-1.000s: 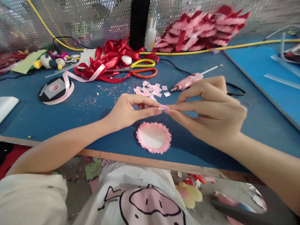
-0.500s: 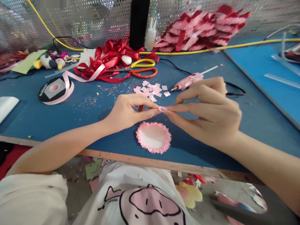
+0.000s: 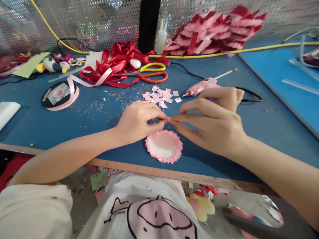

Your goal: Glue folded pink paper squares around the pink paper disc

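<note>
1. evidently, the left hand (image 3: 139,121) and right hand (image 3: 215,122) pinch opposite sides of a tiny pink piece (image 3: 169,119), thumbs and forefingers nearly closed, likely because it offers little to grip.
2. the fringed disc (image 3: 163,146) lies nearer the body, the loose pink squares (image 3: 159,96) beyond, seemingly for short reaches.
3. the glue gun (image 3: 199,87) rests beyond the right hand.

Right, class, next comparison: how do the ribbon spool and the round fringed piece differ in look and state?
The ribbon spool has a black face with a white pattern, while the round fringed piece has a plain white middle. The spool's edge is smooth; the fringed piece's is ruffled all round. Pink ribbon trails from the spool, but none trails from the fringed piece. Both are round, partly pink and resting on the blue table.
</note>
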`<action>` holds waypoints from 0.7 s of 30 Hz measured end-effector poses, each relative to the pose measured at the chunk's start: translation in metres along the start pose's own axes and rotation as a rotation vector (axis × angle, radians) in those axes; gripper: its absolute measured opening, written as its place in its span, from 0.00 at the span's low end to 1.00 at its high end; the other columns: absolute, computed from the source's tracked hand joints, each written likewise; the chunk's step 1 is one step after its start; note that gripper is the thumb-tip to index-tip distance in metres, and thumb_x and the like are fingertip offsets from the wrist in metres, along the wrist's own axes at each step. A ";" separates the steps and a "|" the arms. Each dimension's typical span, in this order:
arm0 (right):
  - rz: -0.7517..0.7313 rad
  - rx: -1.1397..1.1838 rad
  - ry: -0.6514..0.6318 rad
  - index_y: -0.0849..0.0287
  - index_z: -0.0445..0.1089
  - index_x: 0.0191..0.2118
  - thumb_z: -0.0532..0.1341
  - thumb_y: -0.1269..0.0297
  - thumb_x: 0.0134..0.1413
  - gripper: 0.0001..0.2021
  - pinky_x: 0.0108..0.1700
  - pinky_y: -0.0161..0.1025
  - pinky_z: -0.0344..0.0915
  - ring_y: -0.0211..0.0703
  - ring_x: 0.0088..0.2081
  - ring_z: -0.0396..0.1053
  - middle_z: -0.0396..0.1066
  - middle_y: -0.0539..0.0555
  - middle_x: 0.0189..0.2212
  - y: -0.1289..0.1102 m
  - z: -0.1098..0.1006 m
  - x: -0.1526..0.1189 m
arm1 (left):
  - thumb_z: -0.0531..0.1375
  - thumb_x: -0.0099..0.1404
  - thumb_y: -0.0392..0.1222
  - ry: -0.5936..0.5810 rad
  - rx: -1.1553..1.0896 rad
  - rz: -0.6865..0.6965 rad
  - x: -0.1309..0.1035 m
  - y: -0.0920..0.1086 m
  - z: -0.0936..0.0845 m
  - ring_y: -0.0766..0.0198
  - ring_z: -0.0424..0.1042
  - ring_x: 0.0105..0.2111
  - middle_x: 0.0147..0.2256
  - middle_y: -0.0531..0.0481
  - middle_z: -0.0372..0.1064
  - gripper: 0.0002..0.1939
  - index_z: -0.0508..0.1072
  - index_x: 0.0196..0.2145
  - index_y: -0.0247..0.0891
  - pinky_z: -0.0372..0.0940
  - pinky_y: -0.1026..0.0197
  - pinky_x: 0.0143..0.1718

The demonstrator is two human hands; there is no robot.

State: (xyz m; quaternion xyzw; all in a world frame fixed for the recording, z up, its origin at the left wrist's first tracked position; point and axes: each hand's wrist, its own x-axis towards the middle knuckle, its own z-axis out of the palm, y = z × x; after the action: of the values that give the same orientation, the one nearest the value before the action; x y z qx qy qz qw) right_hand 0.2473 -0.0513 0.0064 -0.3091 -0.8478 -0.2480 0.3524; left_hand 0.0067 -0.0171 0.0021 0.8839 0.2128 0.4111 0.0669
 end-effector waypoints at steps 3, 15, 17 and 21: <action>-0.026 -0.062 -0.021 0.51 0.76 0.34 0.73 0.60 0.65 0.08 0.48 0.52 0.59 0.49 0.48 0.71 0.81 0.46 0.38 -0.001 0.000 -0.002 | 0.66 0.72 0.34 -0.009 0.158 0.108 -0.002 0.000 -0.001 0.65 0.78 0.34 0.34 0.53 0.83 0.05 0.82 0.37 0.37 0.65 0.58 0.38; 0.016 -0.028 -0.020 0.46 0.79 0.36 0.74 0.65 0.60 0.06 0.44 0.57 0.65 0.54 0.46 0.75 0.83 0.47 0.37 -0.006 -0.003 0.002 | 0.61 0.77 0.38 -0.051 0.328 0.272 -0.002 -0.004 -0.003 0.62 0.78 0.34 0.35 0.49 0.84 0.10 0.80 0.38 0.36 0.65 0.56 0.40; 0.038 0.009 -0.005 0.46 0.81 0.36 0.75 0.63 0.59 0.05 0.44 0.57 0.65 0.54 0.46 0.75 0.82 0.48 0.36 -0.004 -0.003 0.003 | 0.61 0.77 0.37 -0.058 0.245 0.206 -0.002 -0.004 -0.003 0.62 0.79 0.36 0.36 0.49 0.84 0.09 0.81 0.39 0.37 0.65 0.56 0.41; 0.184 0.109 -0.078 0.42 0.83 0.37 0.73 0.66 0.60 0.07 0.46 0.58 0.69 0.56 0.46 0.74 0.81 0.50 0.36 -0.004 -0.009 0.006 | 0.64 0.75 0.38 -0.097 -0.109 -0.094 0.003 0.001 -0.007 0.65 0.80 0.36 0.36 0.50 0.85 0.07 0.83 0.39 0.38 0.68 0.60 0.41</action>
State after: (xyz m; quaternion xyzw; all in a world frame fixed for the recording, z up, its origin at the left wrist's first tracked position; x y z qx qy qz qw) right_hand 0.2447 -0.0574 0.0156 -0.3752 -0.8412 -0.1561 0.3568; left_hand 0.0039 -0.0168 0.0088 0.8869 0.2276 0.3752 0.1444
